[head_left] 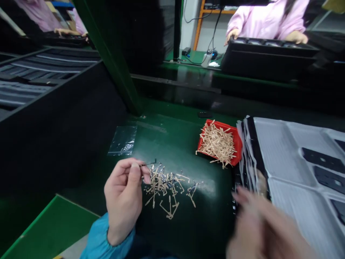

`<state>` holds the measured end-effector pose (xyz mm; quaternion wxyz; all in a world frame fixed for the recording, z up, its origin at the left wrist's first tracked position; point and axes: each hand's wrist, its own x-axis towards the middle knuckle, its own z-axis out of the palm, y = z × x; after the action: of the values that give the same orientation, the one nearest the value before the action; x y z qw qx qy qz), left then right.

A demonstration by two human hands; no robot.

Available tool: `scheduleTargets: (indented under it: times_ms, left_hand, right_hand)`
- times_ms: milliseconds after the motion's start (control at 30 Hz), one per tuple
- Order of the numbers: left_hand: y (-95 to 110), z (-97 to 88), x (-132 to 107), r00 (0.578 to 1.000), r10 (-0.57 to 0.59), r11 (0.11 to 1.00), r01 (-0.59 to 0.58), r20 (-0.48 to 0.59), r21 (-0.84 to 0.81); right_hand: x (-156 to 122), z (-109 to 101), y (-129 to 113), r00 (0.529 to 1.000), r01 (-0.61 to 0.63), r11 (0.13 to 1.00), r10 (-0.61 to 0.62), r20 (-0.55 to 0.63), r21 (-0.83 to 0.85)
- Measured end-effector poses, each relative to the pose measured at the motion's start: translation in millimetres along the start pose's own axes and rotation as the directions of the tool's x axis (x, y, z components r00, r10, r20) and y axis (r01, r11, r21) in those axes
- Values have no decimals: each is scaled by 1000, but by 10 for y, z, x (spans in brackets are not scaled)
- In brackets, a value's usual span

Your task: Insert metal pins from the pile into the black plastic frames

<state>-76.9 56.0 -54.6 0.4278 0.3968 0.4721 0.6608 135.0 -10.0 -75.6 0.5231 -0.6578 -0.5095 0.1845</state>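
Observation:
My left hand (125, 196) is closed in a pinch on a thin dark strip (148, 164) with a bent tip. Just beyond its fingers lies a loose pile of small beige and dark strips (164, 181) on the green table. My right hand (261, 225), smeared by motion, is at the lower right beside the stack of white trays (283, 144). Whether it holds anything does not show. A red bin (237, 144) heaped with beige strips (218, 142) stands between the pile and the trays.
A clear zip bag (122, 140) lies on the left of the table, near a green post (115, 54). Flat black plates (323, 160) sit in the top tray. A large black box (67, 111) borders the left side. Across the bench, a person in pink sleeves holds a black tray (269, 54).

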Motion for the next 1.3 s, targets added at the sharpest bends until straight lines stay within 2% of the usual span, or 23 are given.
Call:
scheduleTargets:
  times_ms: [33, 67, 100, 133, 200, 233, 333, 367, 400, 467, 533, 567, 600, 633, 700, 733, 800, 833, 900, 933, 1000, 1133, 1300]
  left_hand:
    - [15, 15, -23, 999, -11, 999, 9, 47, 41]
    - [26, 38, -59, 994, -29, 996, 20, 103, 92]
    - [32, 65, -102, 985, -55, 988, 31, 163, 148]
    - [35, 95, -147, 970, -88, 979, 42, 225, 200]
    - [38, 147, -220, 921, -155, 954, 45, 358, 296]
    - [38, 163, -241, 885, -185, 939, 31, 428, 343]
    - [33, 142, -231, 761, -262, 887, -52, 594, 458]
    - [33, 113, -202, 738, -289, 867, -67, 609, 493]
    - [37, 81, -160, 734, -312, 845, -75, 602, 530]
    - [55, 46, -33, 770, -311, 790, -117, 557, 602]
    - [82, 132, 137, 800, -177, 733, -282, 574, 619]
    - [101, 245, 221, 775, -71, 702, -408, 627, 584]
    - [126, 410, 290, 709, 34, 665, -542, 704, 514]
    - [161, 624, 335, 610, 125, 623, -662, 782, 416]
    - [250, 1170, 327, 380, 231, 531, -820, 896, 212]
    - [286, 1476, 274, 257, 243, 472, -874, 936, 117]
    - [285, 2082, 107, 67, 225, 387, -922, 972, -26]
    - [240, 2350, 12, -5, 198, 360, -930, 980, -78]
    - [90, 2758, -161, -82, 161, 322, -938, 984, -131]
    - [10, 2887, -229, -99, 149, 317, -938, 984, -142]
    - [-104, 3009, -323, -98, 129, 328, -935, 987, -136]
    - [-75, 2939, -371, -33, 97, 372, -926, 995, -67]
    - [-22, 2880, -404, 9, 71, 530, -847, 997, -30]
  right_hand:
    - [50, 65, 30, 995, -81, 996, 79, -53, -25]
    - [80, 135, 52, 975, -214, 976, 212, -68, -30]
    - [87, 201, 62, 948, -318, 948, 318, 9, 31]
    - [68, 259, 59, 930, -365, 923, 355, 99, 122]
    - [-28, 339, 10, 896, -413, 863, 328, 300, 292]
    - [-90, 363, -30, 898, -408, 839, 298, 323, 359]
    - [-235, 399, -152, 927, -373, 824, 313, 205, 427]
    - [-260, 403, -176, 929, -369, 820, 336, 154, 438]
    - [-275, 403, -189, 928, -366, 809, 354, 115, 461]
    - [-289, 394, -176, 921, -356, 775, 385, 56, 522]
    - [-303, 387, -123, 925, -325, 764, 379, 19, 557]
    - [-315, 391, -84, 933, -304, 774, 359, 10, 555]
    - [-332, 403, -40, 937, -296, 778, 350, 9, 554]
    - [-353, 422, 7, 924, -319, 733, 381, 25, 601]
    - [-402, 472, 89, 896, -366, 655, 440, 60, 661]
    - [-426, 496, 118, 888, -377, 642, 454, 64, 668]
    - [-463, 529, 153, 884, -378, 640, 465, 55, 670]
    - [-475, 535, 163, 886, -369, 642, 461, 45, 672]
    - [-492, 532, 182, 890, -350, 644, 454, 29, 680]
    - [-502, 530, 194, 892, -345, 648, 452, 22, 679]
    - [-533, 542, 226, 892, -341, 657, 452, 10, 672]
    - [-623, 669, 268, 871, -348, 635, 492, -14, 690]
    - [-664, 734, 231, 861, -378, 604, 509, 26, 701]
